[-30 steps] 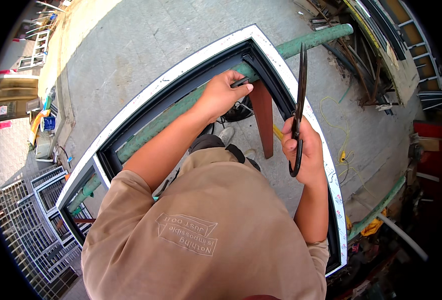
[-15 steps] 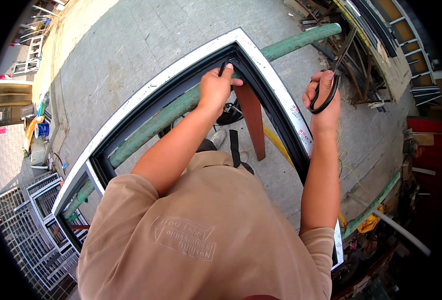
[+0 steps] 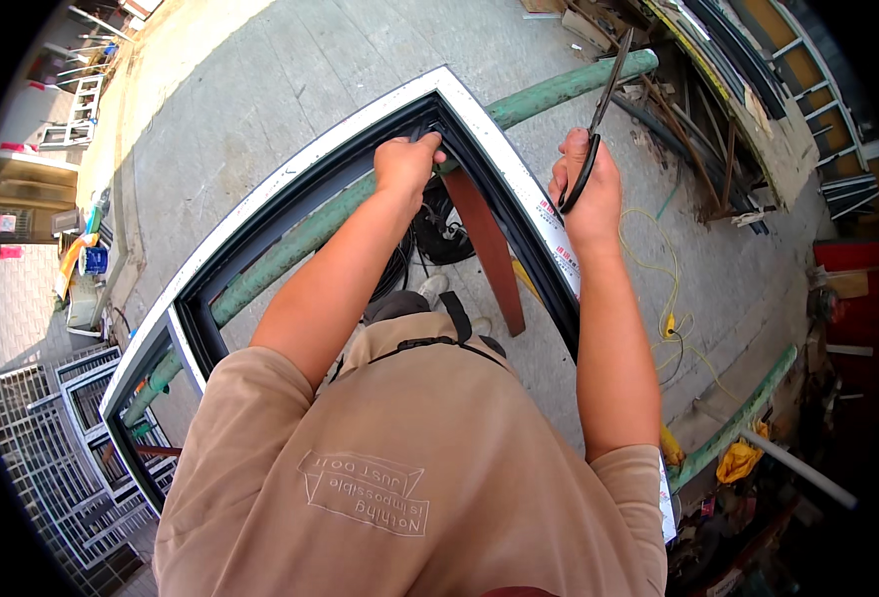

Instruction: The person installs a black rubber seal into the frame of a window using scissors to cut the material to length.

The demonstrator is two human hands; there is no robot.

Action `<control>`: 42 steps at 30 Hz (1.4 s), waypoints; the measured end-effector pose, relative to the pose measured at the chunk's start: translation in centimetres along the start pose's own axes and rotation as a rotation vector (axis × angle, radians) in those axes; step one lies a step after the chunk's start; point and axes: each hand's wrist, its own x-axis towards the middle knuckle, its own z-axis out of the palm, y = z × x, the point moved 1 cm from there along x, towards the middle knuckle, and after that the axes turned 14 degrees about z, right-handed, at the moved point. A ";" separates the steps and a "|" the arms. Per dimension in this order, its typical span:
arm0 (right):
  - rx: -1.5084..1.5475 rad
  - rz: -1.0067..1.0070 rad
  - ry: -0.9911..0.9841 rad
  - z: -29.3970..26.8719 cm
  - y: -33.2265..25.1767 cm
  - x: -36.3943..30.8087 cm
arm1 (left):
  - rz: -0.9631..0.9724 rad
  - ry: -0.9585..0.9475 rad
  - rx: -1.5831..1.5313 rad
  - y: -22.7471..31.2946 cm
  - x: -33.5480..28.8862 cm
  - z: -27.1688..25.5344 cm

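Scissors (image 3: 603, 104), two o'clock
My right hand (image 3: 590, 194) grips them; at twelve, my left hand (image 3: 405, 169) pinches a black strip (image 3: 418, 131) by the frame (image 3: 285, 176).

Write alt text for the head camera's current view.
The left hand is at the far inner corner of a large black-and-white frame, while the right hand holds black-handled scissors near the frame's right side. A green pipe passes beneath.

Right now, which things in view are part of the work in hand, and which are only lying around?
Seemingly in use:
Scissors in the right hand
White-edged frame, left hand at its inner corner
Green pole under the frame

Seemingly lying about:
Yellow cord on the ground
Blue bucket
Metal grilles
Scrap pile
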 end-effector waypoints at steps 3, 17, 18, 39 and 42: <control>-0.155 -0.034 0.034 -0.4 0.6 0.7 | 0.016 0.005 0.093 0.2 0.2 0.0; -0.177 -0.034 0.038 -0.4 0.6 0.4 | 0.101 0.058 0.288 -0.4 0.4 0.9; -0.174 -0.066 0.021 -0.4 0.7 0.5 | 0.086 0.057 0.287 -0.4 0.6 1.0; -0.228 -0.153 0.058 -0.6 2.0 1.8 | 0.500 -0.013 0.500 -2.1 -3.5 -0.7; -0.190 -0.107 0.027 -0.3 1.7 1.5 | 0.583 -0.124 0.640 -1.1 -4.4 -1.4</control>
